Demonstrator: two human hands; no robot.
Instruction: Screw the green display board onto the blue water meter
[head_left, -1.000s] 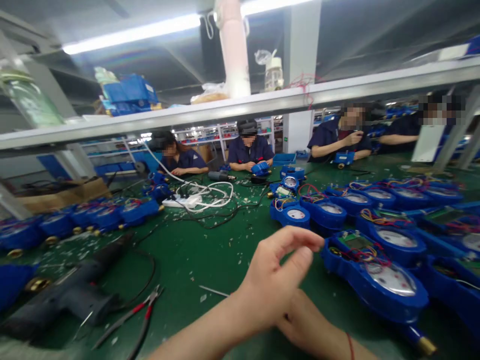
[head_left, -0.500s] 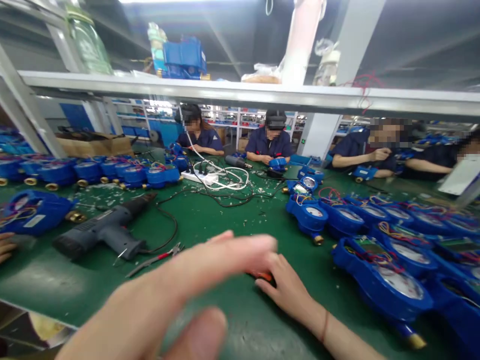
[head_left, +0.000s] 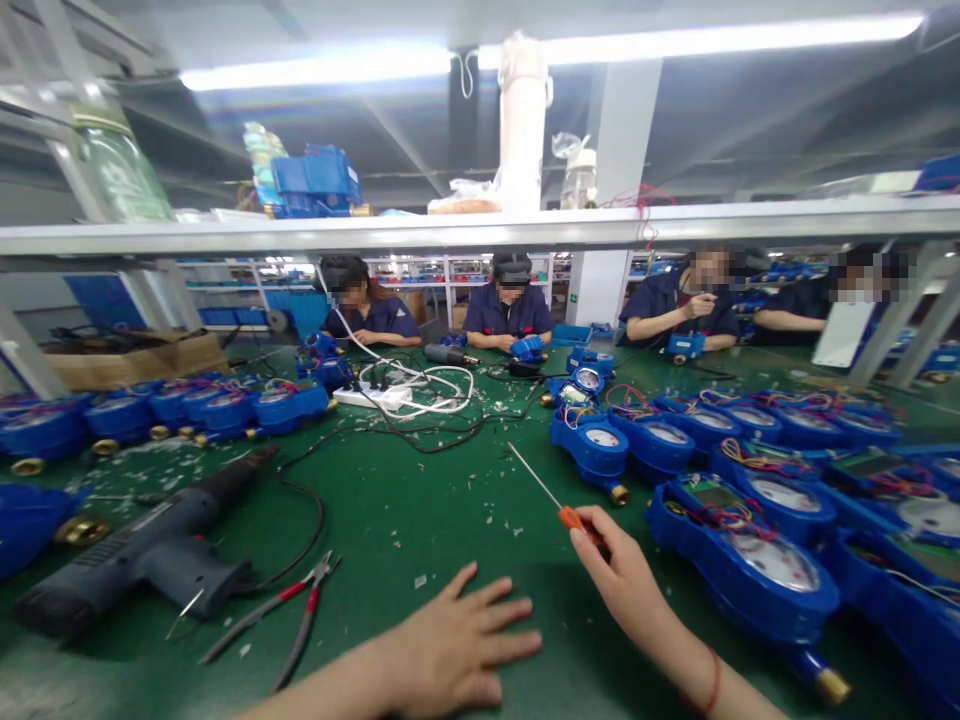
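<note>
My left hand point(head_left: 457, 645) is spread, palm down, low over the green tabletop point(head_left: 420, 520), with nothing in it. In my right hand point(head_left: 622, 565) is a screwdriver point(head_left: 568, 516) with an orange handle and a long thin shaft pointing up and to the left. The fingers wrap round its handle and hide part of it. Just right of that hand lies a blue water meter point(head_left: 750, 560) with a white dial, loose wires and a brass end. Red-and-grey pliers point(head_left: 300, 590) lie with handles apart, left of my left hand.
A grey heat gun point(head_left: 150, 560) lies at left. Rows of blue meters point(head_left: 667, 440) fill the right side, and more meters point(head_left: 225, 405) stand at back left. A white power strip point(head_left: 375, 395) with tangled cables sits mid-table. Co-workers point(head_left: 510, 310) sit opposite, below a shelf point(head_left: 420, 232).
My left hand has dropped from close before the camera to low over the table, its fingers now spread. My right hand has moved right with the screwdriver, whose shaft now shows. The view has shifted.
</note>
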